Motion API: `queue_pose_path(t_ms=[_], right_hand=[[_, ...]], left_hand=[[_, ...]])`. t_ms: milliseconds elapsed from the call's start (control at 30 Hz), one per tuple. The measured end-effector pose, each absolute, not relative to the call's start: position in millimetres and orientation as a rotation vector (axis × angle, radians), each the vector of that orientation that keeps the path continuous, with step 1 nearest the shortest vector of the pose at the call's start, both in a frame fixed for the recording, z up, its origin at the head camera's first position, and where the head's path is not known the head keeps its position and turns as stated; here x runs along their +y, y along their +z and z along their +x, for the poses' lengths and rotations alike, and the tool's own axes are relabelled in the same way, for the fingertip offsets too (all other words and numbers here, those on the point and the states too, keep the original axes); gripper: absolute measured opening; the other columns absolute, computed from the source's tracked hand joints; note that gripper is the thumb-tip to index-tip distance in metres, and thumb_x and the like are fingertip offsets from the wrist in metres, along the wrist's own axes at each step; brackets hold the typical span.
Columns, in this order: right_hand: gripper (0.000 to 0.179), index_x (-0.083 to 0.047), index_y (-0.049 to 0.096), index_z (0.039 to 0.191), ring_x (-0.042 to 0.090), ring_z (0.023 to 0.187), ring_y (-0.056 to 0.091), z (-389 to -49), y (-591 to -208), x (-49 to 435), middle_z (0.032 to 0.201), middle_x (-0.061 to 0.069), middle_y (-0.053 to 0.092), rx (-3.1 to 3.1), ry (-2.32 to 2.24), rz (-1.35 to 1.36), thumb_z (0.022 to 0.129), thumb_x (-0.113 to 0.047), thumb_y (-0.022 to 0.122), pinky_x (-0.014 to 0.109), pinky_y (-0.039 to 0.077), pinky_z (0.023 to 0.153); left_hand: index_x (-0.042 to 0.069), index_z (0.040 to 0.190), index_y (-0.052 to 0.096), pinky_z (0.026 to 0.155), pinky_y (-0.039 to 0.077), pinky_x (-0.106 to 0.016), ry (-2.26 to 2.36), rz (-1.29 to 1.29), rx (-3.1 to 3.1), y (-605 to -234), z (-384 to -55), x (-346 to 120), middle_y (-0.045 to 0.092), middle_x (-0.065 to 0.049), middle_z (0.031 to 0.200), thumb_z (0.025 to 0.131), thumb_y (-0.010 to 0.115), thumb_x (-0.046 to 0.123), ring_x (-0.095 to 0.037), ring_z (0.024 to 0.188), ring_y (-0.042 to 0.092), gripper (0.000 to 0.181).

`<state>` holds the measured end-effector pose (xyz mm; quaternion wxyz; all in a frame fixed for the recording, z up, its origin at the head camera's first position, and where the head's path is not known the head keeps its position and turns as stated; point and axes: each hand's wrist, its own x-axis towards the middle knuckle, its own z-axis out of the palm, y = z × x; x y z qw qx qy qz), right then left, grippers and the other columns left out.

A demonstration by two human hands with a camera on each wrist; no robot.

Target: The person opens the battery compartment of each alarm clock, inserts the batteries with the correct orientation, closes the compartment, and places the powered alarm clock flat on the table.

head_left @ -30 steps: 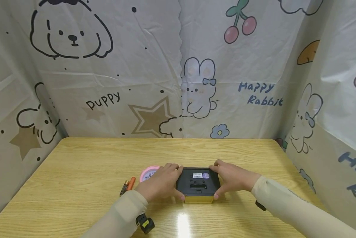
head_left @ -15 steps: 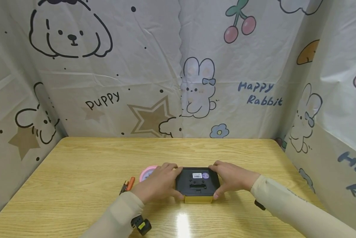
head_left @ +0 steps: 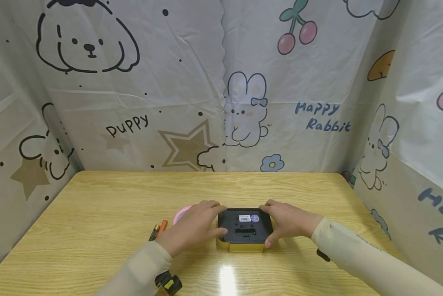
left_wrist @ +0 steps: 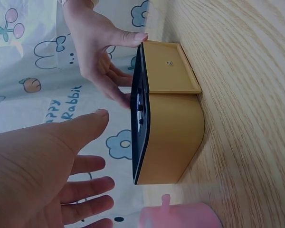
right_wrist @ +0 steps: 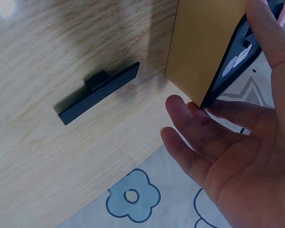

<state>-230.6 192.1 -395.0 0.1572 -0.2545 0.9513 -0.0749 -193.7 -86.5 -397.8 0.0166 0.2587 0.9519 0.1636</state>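
Observation:
A gold box-shaped device (head_left: 245,247) with a black back (head_left: 227,236) facing up stands on the table in the head view. Its back carries a white barcode label, a round purple sticker and an uncovered battery slot (head_left: 245,232). My right hand (head_left: 289,220) grips the right end, thumb at the near corner and fingers at the far corner. Beside the left end is my left hand (head_left: 195,226); the left wrist view shows its fingers (left_wrist: 88,199) spread, apart from the device. A small black battery cover (right_wrist: 99,93) lies on the table in the right wrist view.
Left of my left hand lie an orange battery (head_left: 162,227) and a black-and-gold battery (head_left: 154,232). A pink round object (head_left: 179,213) is partly hidden behind that hand. Patterned cloth (head_left: 132,102) hangs around the wooden table's (head_left: 132,193) back and sides.
My left hand has released the device's left end and shifted slightly left, covering more of the pink object. The right hand and the device stay nearly in place.

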Motion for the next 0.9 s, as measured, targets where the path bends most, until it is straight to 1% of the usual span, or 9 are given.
queue_pose_path(t_ms=[233,467,667,900], right_hand=[[0.112,0.000,0.048,0.147,0.033,0.128,0.058,-231,-396,192,0.144,0.016,0.055,2.711,-0.233,-0.709,0.061,-0.056,0.092,0.050,0.046,0.112],[0.112,0.000,0.048,0.148,0.033,0.129,0.058,-230,-395,191,0.145,0.016,0.054,2.709,-0.233,-0.701,0.061,-0.057,0.091,0.049,0.046,0.112],[0.111,0.000,0.047,0.148,0.033,0.130,0.057,-229,-395,191,0.145,0.016,0.054,2.711,-0.249,-0.700,0.062,-0.056,0.091,0.049,0.046,0.112],[0.113,0.000,0.047,0.148,0.032,0.129,0.058,-228,-395,194,0.145,0.015,0.054,2.715,-0.263,-0.700,0.061,-0.056,0.092,0.048,0.047,0.112]], left_hand=[[0.013,0.136,0.063,0.107,0.050,-0.050,0.565,0.809,3.001,-394,-190,-93,0.063,-0.009,0.139,0.092,0.073,0.043,-0.030,0.129,0.059,0.054],[0.009,0.134,0.064,0.106,0.051,-0.050,0.545,0.843,3.075,-387,-192,-108,0.065,-0.012,0.136,0.091,0.074,0.039,-0.033,0.127,0.061,0.053],[0.009,0.133,0.064,0.104,0.051,-0.052,0.530,0.786,3.112,-381,-192,-124,0.065,-0.012,0.137,0.091,0.075,0.036,-0.033,0.127,0.061,0.052],[0.010,0.136,0.062,0.108,0.048,-0.054,0.528,0.690,3.117,-381,-191,-143,0.063,-0.012,0.140,0.092,0.074,0.037,-0.035,0.131,0.058,0.053]])
